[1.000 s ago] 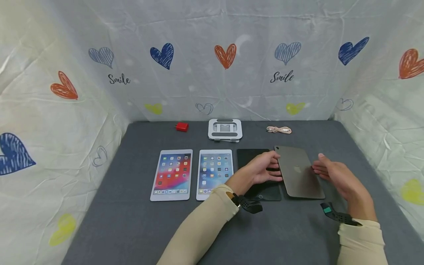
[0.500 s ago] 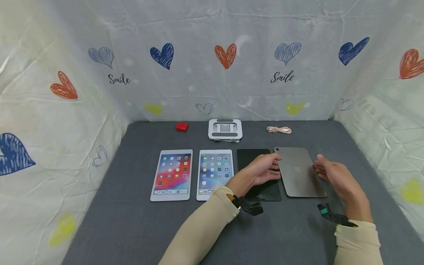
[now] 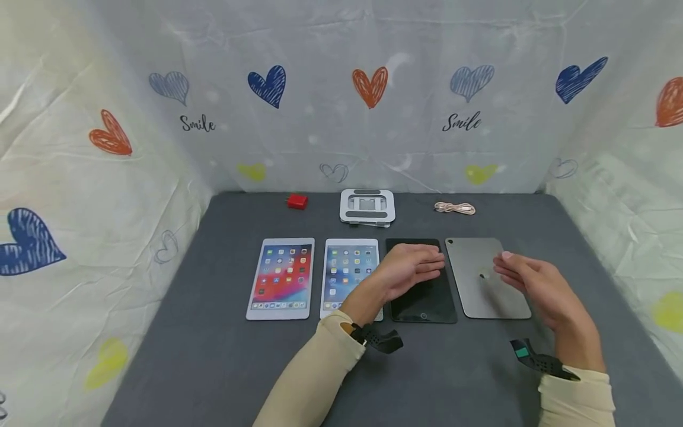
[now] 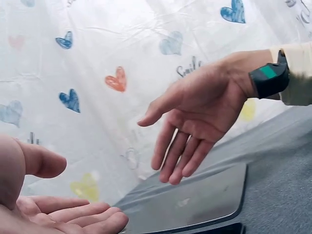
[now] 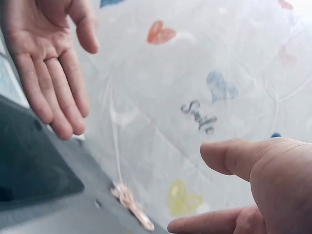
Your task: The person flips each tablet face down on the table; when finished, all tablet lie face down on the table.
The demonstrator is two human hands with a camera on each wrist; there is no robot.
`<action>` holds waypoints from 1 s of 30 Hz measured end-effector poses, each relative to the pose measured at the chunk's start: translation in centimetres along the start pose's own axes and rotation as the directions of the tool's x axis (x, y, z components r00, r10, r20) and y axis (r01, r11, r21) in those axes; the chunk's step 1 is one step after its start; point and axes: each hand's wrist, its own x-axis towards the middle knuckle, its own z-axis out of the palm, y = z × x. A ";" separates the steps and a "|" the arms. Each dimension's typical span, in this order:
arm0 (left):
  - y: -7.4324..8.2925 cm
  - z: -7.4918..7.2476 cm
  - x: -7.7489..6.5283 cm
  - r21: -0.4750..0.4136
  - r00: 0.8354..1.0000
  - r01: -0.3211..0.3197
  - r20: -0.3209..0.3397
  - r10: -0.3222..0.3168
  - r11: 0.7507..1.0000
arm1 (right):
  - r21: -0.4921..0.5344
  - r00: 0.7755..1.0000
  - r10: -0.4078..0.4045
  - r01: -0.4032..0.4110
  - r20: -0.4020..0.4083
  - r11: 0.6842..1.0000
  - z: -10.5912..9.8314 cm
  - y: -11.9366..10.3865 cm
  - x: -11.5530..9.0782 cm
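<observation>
The gray tablet (image 3: 466,290) lies flat, back side up, right of center in the head view. A small camera lens is at its upper left corner and a logo near its middle. The right hand (image 3: 541,290), at the right of the frame, overlaps its upper right edge; contact cannot be told. The fingers of the right hand are extended with narrow gaps between them, the thumb set apart, and they grip nothing.

The left hand (image 3: 405,270), just right of frame center, is positioned over the black tablet (image 3: 427,299), which has a dark screen and a round button at its lower end. The fingers of the left hand are straight and close together, thumb apart in the left wrist view, pinching nothing.

At center left are a tablet with a red and blue screen (image 3: 281,276) and, to its right, a tablet with a light blue screen (image 3: 344,270), partly covered by the left hand. Along the upper edge of the table (image 3: 213,362), left to right: a red charger (image 3: 297,201), a folded metal stand (image 3: 367,214) and a bundled cable (image 3: 454,208).
</observation>
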 end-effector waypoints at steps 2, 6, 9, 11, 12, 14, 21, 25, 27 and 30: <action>0.5 -0.8 -0.8 -0.007 1.000 -0.020 0.006 0.020 1.000 | 0.080 0.999 -0.046 0.044 0.022 0.996 0.3 -0.4 0.0; 1.6 -2.4 -2.5 -0.012 0.999 -0.042 0.008 0.042 0.999 | 0.206 0.991 -0.102 0.083 0.085 0.975 1.1 -1.3 0.0; 2.2 -3.6 -3.4 -0.012 0.999 -0.048 -0.004 0.048 0.999 | 0.246 0.986 -0.120 0.087 0.119 0.965 1.7 -1.8 0.2; 2.4 -4.3 -3.8 -0.004 0.999 -0.046 -0.015 0.046 0.999 | 0.253 0.982 -0.127 0.089 0.138 0.963 2.2 -1.9 0.3; 2.4 -4.6 -4.0 0.005 0.999 -0.042 -0.022 0.042 0.999 | 0.250 0.981 -0.126 0.087 0.147 0.964 2.4 -2.0 0.4; 2.4 -5.3 -4.3 0.028 0.999 -0.025 -0.044 0.026 0.999 | 0.220 0.980 -0.119 0.082 0.160 0.972 2.9 -2.0 0.7; 2.3 -7.0 -4.7 0.155 0.997 0.036 -0.067 -0.026 0.987 | 0.153 0.980 -0.071 0.043 0.186 0.987 4.4 -2.0 1.0; 2.3 -7.6 -4.8 0.209 0.994 0.066 -0.095 -0.047 0.976 | 0.146 0.980 -0.064 0.036 0.191 0.989 4.9 -2.0 1.2; 2.2 -7.8 -4.8 0.230 0.992 0.072 -0.115 -0.046 0.970 | 0.148 0.977 -0.064 0.034 0.202 0.988 5.1 -1.9 1.3; 2.0 -8.0 -4.6 0.254 0.989 0.083 -0.143 -0.047 0.964 | 0.150 0.974 -0.058 0.025 0.218 0.988 5.4 -1.9 1.5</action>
